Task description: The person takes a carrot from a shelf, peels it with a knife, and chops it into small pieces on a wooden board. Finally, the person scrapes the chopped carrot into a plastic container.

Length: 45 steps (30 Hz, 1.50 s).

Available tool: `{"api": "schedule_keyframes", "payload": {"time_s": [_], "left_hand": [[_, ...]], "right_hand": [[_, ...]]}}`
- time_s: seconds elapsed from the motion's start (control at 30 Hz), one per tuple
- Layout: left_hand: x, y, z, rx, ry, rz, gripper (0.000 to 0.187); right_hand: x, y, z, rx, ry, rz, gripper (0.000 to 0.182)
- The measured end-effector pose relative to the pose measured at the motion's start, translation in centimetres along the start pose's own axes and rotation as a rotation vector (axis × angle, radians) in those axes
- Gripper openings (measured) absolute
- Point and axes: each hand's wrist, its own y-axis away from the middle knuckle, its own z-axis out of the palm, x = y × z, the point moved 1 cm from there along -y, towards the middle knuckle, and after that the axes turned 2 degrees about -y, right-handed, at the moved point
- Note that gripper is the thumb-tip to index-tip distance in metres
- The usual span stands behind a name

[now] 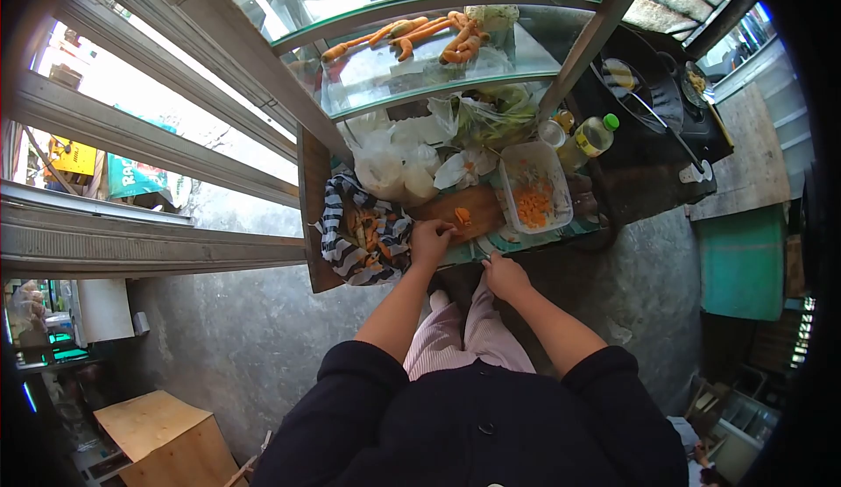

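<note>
My left hand [428,245] rests at the front left of a wooden cutting board [482,203], fingers drawn together over its edge. Just beyond the fingertips lies a small piece of orange carrot [462,216]. My right hand [506,276] is closed at the table's front edge, to the right of the board; I cannot tell what is in it. Beside my left hand sits a striped black-and-white bag [335,246] with carrot peelings [372,235] in it. A clear plastic container [563,191] to the board's right holds chopped carrot [533,208].
Whole carrots [420,30] lie on a glass shelf above the table. Behind the board are white plastic bags [392,165] and bagged greens [498,112]. A green-capped bottle [589,141] stands at right, near a stove with a pan [646,102] and ladle.
</note>
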Motion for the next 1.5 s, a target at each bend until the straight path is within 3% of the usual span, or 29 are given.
{"api": "schedule_keyframes", "payload": {"time_s": [0.33, 0.43, 1.1, 1.5], "left_hand": [[1.2, 0.1, -0.7, 0.007, -0.028, -0.019, 0.016], [1.5, -0.1, -1.1, -0.104, 0.162, -0.114, 0.017], [1.1, -0.5, -0.8, -0.123, 0.023, -0.171, 0.020], [1.5, -0.6, -1.3, -0.119, 0.017, -0.172, 0.021]], "right_hand": [[2.3, 1.3, 1.2, -0.004, 0.035, 0.031, 0.034], [3.3, 3.6, 0.6, -0.027, 0.031, 0.050, 0.032], [0.7, 0.6, -0.4, -0.036, 0.029, 0.027, 0.033], [2.3, 4.4, -2.0, -0.031, 0.013, 0.050, 0.033]]}}
